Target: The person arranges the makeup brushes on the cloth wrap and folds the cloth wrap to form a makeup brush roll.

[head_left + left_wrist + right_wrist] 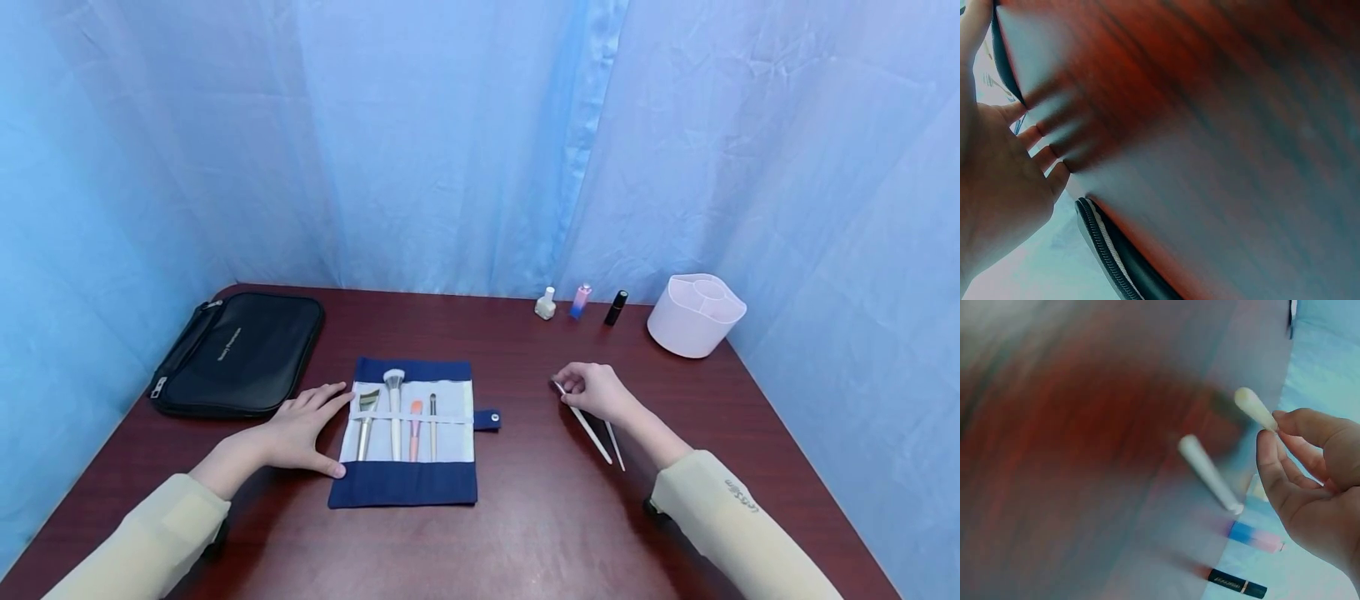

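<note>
My left hand [303,429], fingers spread and thumb out, touches the left edge of an unrolled navy and white brush roll [405,485]. Several makeup brushes sit under its elastic band, among them a white-handled brush [395,425] and a pink one [416,429]. To the right of the roll, my right hand [597,393] pinches a slim makeup brush [592,435] by one end between thumb and fingers; its head is hidden. A second pale-handled brush [1207,472] lies on the table close to it. In the left wrist view, the left palm [1007,181] shows, but the roll is mostly hidden.
A black zippered case [247,354] lies at the back left, near the left hand. Along the back edge stand a nail polish bottle [545,306], a pink and blue tube [580,301], a black lipstick [616,308] and a white organizer cup [686,325]. Blue curtains [450,150] surround the table.
</note>
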A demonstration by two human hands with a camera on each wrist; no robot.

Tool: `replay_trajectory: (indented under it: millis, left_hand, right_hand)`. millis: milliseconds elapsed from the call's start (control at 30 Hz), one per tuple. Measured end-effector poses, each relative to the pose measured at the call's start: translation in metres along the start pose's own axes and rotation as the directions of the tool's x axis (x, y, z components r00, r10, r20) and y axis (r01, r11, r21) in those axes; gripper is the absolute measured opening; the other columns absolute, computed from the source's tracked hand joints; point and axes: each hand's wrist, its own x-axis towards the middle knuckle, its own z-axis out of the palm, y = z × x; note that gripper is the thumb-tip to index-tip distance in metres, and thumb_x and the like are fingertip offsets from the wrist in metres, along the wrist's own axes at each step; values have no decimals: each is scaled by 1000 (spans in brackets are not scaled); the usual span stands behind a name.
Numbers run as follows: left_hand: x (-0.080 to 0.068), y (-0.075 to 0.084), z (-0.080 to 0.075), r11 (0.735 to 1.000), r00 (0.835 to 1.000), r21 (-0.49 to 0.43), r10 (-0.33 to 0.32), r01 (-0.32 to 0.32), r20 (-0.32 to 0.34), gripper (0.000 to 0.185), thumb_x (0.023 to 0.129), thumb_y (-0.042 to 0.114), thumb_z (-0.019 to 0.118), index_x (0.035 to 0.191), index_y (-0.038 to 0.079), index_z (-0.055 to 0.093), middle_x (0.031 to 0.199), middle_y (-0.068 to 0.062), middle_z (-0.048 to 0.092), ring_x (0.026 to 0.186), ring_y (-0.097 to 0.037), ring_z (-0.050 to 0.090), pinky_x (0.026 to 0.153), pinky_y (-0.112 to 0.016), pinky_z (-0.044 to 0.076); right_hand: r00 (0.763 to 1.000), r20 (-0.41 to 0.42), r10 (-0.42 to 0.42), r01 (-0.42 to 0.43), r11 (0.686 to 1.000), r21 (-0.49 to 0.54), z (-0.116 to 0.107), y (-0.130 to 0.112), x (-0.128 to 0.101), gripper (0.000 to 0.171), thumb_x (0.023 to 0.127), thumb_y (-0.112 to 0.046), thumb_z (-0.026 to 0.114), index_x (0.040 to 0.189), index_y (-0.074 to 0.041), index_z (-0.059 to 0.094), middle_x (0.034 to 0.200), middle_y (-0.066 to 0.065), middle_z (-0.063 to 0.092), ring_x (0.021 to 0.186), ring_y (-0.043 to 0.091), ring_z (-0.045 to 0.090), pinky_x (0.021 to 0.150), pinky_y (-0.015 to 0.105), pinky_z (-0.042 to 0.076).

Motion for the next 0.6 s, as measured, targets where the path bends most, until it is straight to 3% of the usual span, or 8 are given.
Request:
replay_trajectory:
  millis: [333, 600]
  left_hand:
    - [2, 1, -2, 999, 999, -2, -37, 37, 33, 112, 64, 70, 70, 148, 9, 29, 153, -18, 21, 134, -42, 22, 100, -68, 23]
    - [1, 2, -3, 999, 999, -5, -35, 35, 29, 111, 64, 68, 72, 147, 8, 29, 152, -20, 23, 133, -43, 23, 100, -68, 24]
  right_hand:
    - [999, 41, 20, -27, 985, 172, -4, -32, 9, 27, 79, -5, 69, 105, -7, 66, 83, 2, 65, 73, 13, 60, 66, 24, 51]
    - [994, 93, 53, -80, 941, 329, -10, -59, 15, 30, 84, -5, 64, 113, -1, 64, 94, 9, 63, 84, 19, 56, 70, 24, 48]
